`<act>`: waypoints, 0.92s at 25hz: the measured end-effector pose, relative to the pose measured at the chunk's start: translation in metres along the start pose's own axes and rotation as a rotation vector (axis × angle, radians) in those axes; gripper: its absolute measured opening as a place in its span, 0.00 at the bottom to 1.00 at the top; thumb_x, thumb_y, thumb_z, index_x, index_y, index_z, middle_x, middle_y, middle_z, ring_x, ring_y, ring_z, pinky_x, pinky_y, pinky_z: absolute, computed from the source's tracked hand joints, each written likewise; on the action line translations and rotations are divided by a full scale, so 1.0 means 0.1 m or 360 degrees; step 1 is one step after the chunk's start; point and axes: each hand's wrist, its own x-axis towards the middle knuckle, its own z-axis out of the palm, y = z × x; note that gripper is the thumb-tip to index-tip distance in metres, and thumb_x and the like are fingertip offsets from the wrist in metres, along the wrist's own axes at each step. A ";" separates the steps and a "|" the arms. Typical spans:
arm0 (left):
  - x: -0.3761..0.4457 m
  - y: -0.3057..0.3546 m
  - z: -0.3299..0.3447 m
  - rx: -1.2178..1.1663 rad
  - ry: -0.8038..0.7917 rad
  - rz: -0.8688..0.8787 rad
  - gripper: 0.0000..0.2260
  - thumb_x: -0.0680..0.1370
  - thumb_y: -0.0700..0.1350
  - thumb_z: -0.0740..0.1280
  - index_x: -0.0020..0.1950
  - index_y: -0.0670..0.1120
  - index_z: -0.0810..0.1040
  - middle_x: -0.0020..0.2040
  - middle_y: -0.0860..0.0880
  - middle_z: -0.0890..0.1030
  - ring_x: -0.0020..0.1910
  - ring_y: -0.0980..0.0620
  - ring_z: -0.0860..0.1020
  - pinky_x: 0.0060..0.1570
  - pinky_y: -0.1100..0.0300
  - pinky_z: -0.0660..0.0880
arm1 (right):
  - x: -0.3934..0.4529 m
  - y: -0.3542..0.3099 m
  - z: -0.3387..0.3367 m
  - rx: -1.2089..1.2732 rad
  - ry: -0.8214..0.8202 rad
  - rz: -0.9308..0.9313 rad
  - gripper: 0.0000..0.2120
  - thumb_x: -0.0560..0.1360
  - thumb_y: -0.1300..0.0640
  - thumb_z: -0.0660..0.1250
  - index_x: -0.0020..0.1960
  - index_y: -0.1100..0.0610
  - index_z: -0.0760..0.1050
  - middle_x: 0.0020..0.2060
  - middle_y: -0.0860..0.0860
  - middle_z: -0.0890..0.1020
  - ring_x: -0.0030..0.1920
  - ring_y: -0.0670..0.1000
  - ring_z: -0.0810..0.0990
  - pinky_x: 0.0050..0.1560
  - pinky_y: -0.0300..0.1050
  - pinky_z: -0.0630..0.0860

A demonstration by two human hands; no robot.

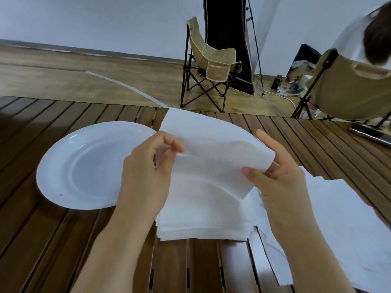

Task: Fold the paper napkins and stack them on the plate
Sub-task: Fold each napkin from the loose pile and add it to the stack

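On the slatted wooden table (53, 240), the white plate (63, 166) holds nothing yet; no folded napkin is stacked, so I judge it an early stage. Left hand (148, 172) pinches one thin white napkin (211, 144), lifted and curling over the napkin pile (203, 220). Right hand (279, 178) grips its opposite edge between thumb and fingers. Nearly all folding remains.

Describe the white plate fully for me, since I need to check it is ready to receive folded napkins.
The white plate is round and glossy, ceramic by its look, with a broad rim around a shallow well. It lies flat on the slatted wooden table, left of the napkin stack. Nothing lies in it; a small dark speck marks its near rim. The left hand overlaps its right edge in view; whether it touches cannot be told.
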 end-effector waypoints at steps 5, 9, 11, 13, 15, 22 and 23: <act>-0.02 -0.04 0.00 0.0033 -0.0178 -0.0122 0.17 0.72 0.44 0.73 0.56 0.62 0.76 0.52 0.63 0.78 0.50 0.59 0.77 0.52 0.63 0.74 | -0.01 0.01 -0.02 0.0006 0.0108 -0.0092 0.34 0.74 0.68 0.67 0.71 0.39 0.65 0.40 0.51 0.86 0.43 0.51 0.83 0.46 0.44 0.79; -0.03 -0.05 0.00 0.0133 -0.0045 -0.0064 0.22 0.70 0.42 0.76 0.57 0.62 0.76 0.55 0.60 0.76 0.54 0.55 0.76 0.55 0.61 0.74 | 0.01 0.05 -0.07 -0.0016 0.0128 -0.0196 0.28 0.74 0.68 0.68 0.63 0.38 0.74 0.40 0.59 0.84 0.43 0.64 0.79 0.52 0.53 0.78; -0.02 -0.06 -0.01 0.0153 0.0046 -0.0059 0.19 0.70 0.43 0.76 0.54 0.61 0.76 0.53 0.60 0.76 0.51 0.55 0.77 0.49 0.68 0.72 | 0.02 0.06 -0.10 -0.0155 0.0103 -0.0234 0.20 0.73 0.66 0.70 0.56 0.44 0.81 0.43 0.50 0.86 0.45 0.54 0.83 0.51 0.48 0.78; -0.01 -0.07 -0.03 0.0166 0.0082 -0.0073 0.17 0.69 0.44 0.76 0.52 0.60 0.77 0.51 0.59 0.77 0.48 0.56 0.77 0.44 0.73 0.68 | 0.03 0.08 -0.11 -0.0195 0.0068 -0.0174 0.16 0.70 0.65 0.72 0.52 0.47 0.83 0.43 0.48 0.86 0.46 0.51 0.83 0.50 0.47 0.79; 0.00 -0.08 -0.03 0.0143 0.0082 -0.0062 0.15 0.68 0.46 0.77 0.50 0.59 0.78 0.49 0.61 0.77 0.46 0.58 0.77 0.43 0.75 0.67 | 0.05 0.11 -0.13 -0.0242 0.0068 -0.0129 0.17 0.69 0.66 0.73 0.52 0.48 0.82 0.42 0.48 0.86 0.45 0.50 0.84 0.49 0.47 0.81; 0.02 -0.14 -0.05 0.0088 0.0106 -0.0035 0.10 0.66 0.50 0.78 0.43 0.58 0.80 0.48 0.59 0.79 0.42 0.63 0.77 0.41 0.75 0.71 | 0.06 0.13 -0.16 -0.0487 0.0133 -0.0196 0.13 0.70 0.64 0.72 0.45 0.46 0.83 0.39 0.46 0.85 0.43 0.49 0.82 0.42 0.40 0.79; 0.02 -0.16 -0.06 0.0104 0.0104 -0.0043 0.10 0.66 0.50 0.78 0.42 0.59 0.80 0.48 0.59 0.78 0.42 0.64 0.77 0.39 0.76 0.71 | 0.07 0.13 -0.16 -0.0539 0.0139 -0.0201 0.12 0.71 0.64 0.72 0.44 0.46 0.83 0.38 0.45 0.84 0.43 0.48 0.82 0.40 0.34 0.77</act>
